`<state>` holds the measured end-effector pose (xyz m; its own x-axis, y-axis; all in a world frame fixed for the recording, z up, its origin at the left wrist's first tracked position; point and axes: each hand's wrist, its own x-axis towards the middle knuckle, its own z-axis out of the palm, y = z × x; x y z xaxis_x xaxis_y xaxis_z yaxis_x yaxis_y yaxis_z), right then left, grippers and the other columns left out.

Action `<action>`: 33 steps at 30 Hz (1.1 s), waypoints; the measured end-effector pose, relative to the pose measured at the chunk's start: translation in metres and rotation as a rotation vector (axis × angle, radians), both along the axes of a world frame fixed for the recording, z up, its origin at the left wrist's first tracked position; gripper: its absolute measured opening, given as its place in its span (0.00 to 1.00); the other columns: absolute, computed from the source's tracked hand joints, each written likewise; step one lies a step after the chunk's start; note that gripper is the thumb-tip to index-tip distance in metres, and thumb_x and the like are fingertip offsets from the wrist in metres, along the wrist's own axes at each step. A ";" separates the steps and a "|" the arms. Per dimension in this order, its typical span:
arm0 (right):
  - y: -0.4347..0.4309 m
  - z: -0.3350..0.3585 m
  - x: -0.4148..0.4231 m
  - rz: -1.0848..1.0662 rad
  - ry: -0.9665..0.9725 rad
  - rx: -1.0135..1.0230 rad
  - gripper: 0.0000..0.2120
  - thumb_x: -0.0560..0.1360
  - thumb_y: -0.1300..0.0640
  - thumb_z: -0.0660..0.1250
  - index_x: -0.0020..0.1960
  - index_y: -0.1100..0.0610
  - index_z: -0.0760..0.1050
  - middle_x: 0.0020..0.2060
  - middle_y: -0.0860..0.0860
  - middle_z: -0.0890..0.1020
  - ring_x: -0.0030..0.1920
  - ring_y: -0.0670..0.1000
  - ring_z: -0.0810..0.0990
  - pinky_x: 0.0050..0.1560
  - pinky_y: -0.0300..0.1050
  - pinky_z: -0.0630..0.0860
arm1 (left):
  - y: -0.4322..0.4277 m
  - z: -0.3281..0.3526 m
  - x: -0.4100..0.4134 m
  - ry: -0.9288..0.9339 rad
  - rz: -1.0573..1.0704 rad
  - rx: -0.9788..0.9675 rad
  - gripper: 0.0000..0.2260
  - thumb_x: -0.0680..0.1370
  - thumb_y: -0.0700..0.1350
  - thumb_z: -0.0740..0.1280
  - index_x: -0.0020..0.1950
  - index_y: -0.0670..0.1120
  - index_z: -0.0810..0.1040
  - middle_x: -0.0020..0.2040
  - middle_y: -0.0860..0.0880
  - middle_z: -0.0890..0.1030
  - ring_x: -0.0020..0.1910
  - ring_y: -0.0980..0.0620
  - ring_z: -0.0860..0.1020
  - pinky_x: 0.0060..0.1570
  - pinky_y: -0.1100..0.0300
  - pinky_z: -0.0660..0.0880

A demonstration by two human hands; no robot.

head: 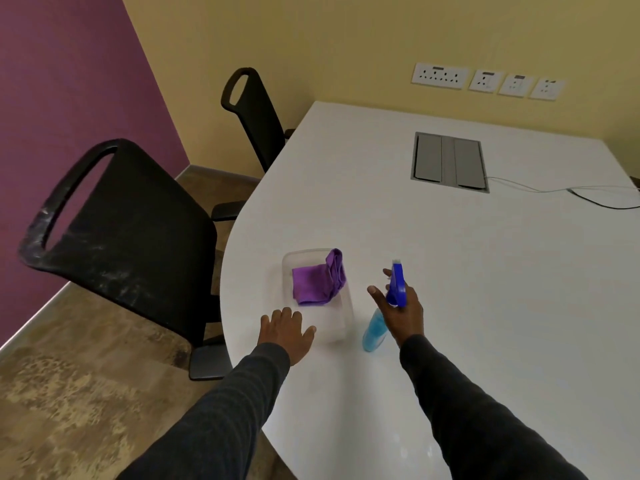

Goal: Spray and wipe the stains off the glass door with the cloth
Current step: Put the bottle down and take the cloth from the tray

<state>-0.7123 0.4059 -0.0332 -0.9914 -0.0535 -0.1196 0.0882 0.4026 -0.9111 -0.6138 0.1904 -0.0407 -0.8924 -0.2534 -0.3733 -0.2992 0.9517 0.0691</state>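
Note:
A purple cloth (317, 284) lies crumpled in a clear plastic container (341, 327) on the white table (485, 271). To its right stands a spray bottle of blue liquid (374, 330) with a blue trigger head (396, 284). My right hand (403, 315) is at the bottle's neck, thumb and forefinger still spread around it. My left hand (287, 332) rests flat on the table with its fingers spread, at the container's near left corner. No glass door is in view.
Two black office chairs (131, 244) (254, 116) stand along the table's left edge. A grey cable hatch (448, 162) is set in the tabletop, with cables (588, 199) running right. Wall sockets (485, 81) sit on the yellow wall behind.

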 end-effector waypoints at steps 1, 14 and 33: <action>0.001 0.001 0.001 -0.010 -0.003 0.014 0.39 0.68 0.34 0.71 0.74 0.49 0.68 0.60 0.49 0.77 0.61 0.53 0.77 0.64 0.55 0.77 | 0.000 -0.001 0.000 -0.002 -0.003 -0.007 0.24 0.82 0.60 0.50 0.69 0.46 0.70 0.67 0.45 0.72 0.67 0.45 0.69 0.67 0.47 0.62; -0.018 -0.009 0.107 -0.216 -0.016 0.147 0.17 0.75 0.41 0.70 0.52 0.52 0.69 0.46 0.47 0.74 0.49 0.52 0.78 0.44 0.43 0.74 | 0.001 -0.007 0.001 0.008 -0.014 -0.025 0.25 0.82 0.60 0.50 0.69 0.46 0.71 0.67 0.45 0.71 0.66 0.45 0.69 0.66 0.47 0.63; -0.130 -0.037 -0.030 -0.026 -0.146 0.273 0.28 0.78 0.48 0.70 0.73 0.55 0.65 0.68 0.54 0.73 0.66 0.55 0.76 0.63 0.49 0.77 | -0.019 -0.023 0.016 0.080 -0.003 0.098 0.23 0.83 0.58 0.50 0.71 0.49 0.72 0.77 0.50 0.65 0.72 0.48 0.66 0.72 0.52 0.60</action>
